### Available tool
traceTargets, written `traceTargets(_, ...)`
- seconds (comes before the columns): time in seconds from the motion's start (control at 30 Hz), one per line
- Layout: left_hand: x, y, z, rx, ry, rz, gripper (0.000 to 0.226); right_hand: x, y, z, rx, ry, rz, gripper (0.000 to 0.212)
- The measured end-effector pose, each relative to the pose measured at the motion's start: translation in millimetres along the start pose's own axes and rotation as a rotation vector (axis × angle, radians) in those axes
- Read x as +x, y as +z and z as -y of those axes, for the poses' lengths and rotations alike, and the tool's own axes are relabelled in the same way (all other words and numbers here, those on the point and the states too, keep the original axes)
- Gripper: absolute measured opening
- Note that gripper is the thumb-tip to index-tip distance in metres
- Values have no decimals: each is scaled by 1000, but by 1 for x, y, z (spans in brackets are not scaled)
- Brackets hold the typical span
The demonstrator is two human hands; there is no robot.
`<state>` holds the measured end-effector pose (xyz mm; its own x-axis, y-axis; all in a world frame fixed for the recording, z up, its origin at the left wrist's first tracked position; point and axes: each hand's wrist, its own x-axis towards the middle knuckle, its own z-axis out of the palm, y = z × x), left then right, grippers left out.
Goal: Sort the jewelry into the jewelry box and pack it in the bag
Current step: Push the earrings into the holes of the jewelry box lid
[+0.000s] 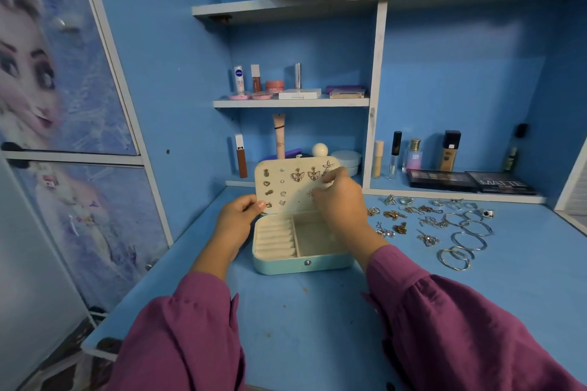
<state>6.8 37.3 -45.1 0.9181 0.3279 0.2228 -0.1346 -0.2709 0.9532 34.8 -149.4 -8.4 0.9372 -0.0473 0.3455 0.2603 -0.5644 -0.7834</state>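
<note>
Jewelry box [301, 260] sat open on the blue surface [317, 327]. Left hand [236, 216] pinched the raised lid's [286, 187] left edge; right hand [340, 197], fingers curled, touched the lid's right side. Loose jewelry [428, 225] lay right of the box.

Open jewelry box [286, 260] sits on the blue desk [317, 327]. Left hand [238, 216] grips the lid's [286, 174] edge, right hand [340, 197] fiddles at its earrings [298, 175]. Bangles [467, 238] lie to the right.
</note>
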Motion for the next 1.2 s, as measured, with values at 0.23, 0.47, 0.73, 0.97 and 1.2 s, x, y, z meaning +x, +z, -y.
traceTargets(0.23, 0, -2, 1, -17, -6, 25, 15, -5, 7, 7, 16, -7, 31, 17)
traceTargets(0.47, -1, -1, 0, -34, -20, 30, 15, -4, -2, 1, -192, -127, 22, 14)
traceTargets(0.73, -1, -2, 0, -26, -25, 28, 14, -4, -2, -3, -51, -75, -34, 4)
traceTargets(0.97, -2, -3, -1, -17, -19, 34, 14, -1, -3, 0, 224, 95, 1, 8)
traceTargets(1.2, -6, -3, -5, -31, -15, 43, 14, 7, -17, 7, 600, 389, 90, 19)
